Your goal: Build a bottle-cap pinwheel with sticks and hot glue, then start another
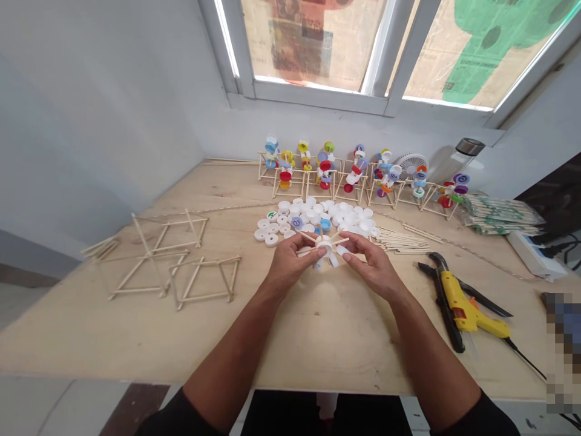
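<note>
The left hand (pixel 295 257) and right hand (pixel 372 260) meet over the table (pixel 313 345) with a wheel (pixel 323 241) of white caps and sticks between them. The left thumb presses the hub's near side, its fingers curled behind the left spokes; the right thumb and forefinger pinch a white cap (pixel 342 249) at the wheel's right edge, though whether it is joined to a spoke cannot be told. A glue gun (pixel 454 297) lies right, stick frames (pixel 204 298) left. Beyond sit loose caps (pixel 345 216), then colourful wheels (pixel 325 165) near the wall.
</note>
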Demonstrator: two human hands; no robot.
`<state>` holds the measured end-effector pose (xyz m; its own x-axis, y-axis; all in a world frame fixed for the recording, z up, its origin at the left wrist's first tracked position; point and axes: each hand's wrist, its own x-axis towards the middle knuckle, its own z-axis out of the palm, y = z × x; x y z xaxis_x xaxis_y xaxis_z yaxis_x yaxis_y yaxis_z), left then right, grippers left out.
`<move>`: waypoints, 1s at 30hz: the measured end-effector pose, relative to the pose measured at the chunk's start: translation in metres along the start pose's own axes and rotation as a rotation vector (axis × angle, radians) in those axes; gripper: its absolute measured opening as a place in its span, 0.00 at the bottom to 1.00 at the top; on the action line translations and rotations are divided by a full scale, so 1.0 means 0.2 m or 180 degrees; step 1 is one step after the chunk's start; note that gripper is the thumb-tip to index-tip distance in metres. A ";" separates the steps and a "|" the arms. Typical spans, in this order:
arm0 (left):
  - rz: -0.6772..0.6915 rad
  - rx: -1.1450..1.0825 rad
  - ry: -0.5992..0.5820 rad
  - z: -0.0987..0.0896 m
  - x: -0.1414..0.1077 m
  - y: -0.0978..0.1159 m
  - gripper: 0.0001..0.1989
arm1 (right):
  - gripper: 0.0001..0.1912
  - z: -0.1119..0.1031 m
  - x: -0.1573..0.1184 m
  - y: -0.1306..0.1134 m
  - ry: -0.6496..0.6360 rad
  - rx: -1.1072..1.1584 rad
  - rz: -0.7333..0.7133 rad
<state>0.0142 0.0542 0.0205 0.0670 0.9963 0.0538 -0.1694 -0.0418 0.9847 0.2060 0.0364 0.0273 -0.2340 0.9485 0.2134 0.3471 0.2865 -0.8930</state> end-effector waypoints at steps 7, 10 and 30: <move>-0.0025 0.0162 -0.0243 0.00 -0.01 0.02 0.10 | 0.23 -0.02 0.00 -0.02 0.0162 0.0353 -0.0033; -0.0004 0.0359 -0.0472 0.00 -0.01 0.03 0.10 | 0.23 -0.02 0.00 -0.03 0.0136 0.0412 0.0002; -0.0315 -0.0553 -0.0646 0.02 -0.03 0.04 0.25 | 0.21 0.04 0.00 -0.04 0.0404 0.0728 0.0210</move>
<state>0.0158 0.0486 0.0283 0.2840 0.9588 0.0083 -0.3172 0.0858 0.9445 0.1964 0.0338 0.0306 -0.0968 0.9776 0.1868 0.1403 0.1992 -0.9699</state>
